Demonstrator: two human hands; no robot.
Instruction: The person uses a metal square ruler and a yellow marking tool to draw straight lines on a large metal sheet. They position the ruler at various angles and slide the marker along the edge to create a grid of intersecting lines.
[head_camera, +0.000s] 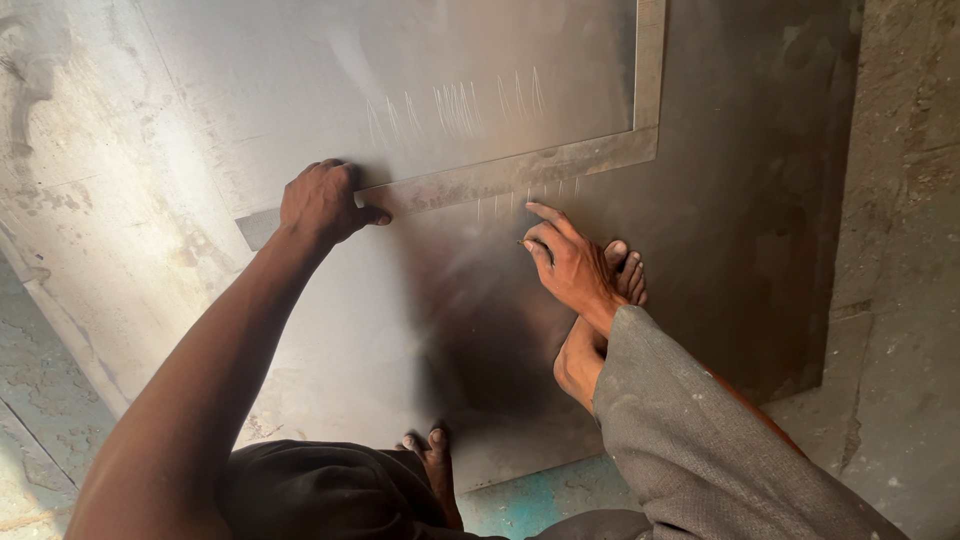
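Observation:
A large grey metal sheet (720, 230) lies flat on the floor, with me crouched on it. An L-shaped steel square (520, 172) rests on the sheet, its long arm running left to right and its short arm going up at the right. My left hand (322, 205) presses down on the left end of the long arm, fingers curled over its far edge. My right hand (565, 262) sits just below the long arm, index finger stretched toward its edge, pinching a small dark marking tool (522, 243) that is barely visible. Short scratch marks (460, 105) show above the square and along its lower edge.
My bare right foot (600, 330) stands on the sheet right under my right hand, and the toes of my left foot (432, 450) rest at the sheet's near edge. Rough concrete floor (900, 300) surrounds the sheet on the right and left.

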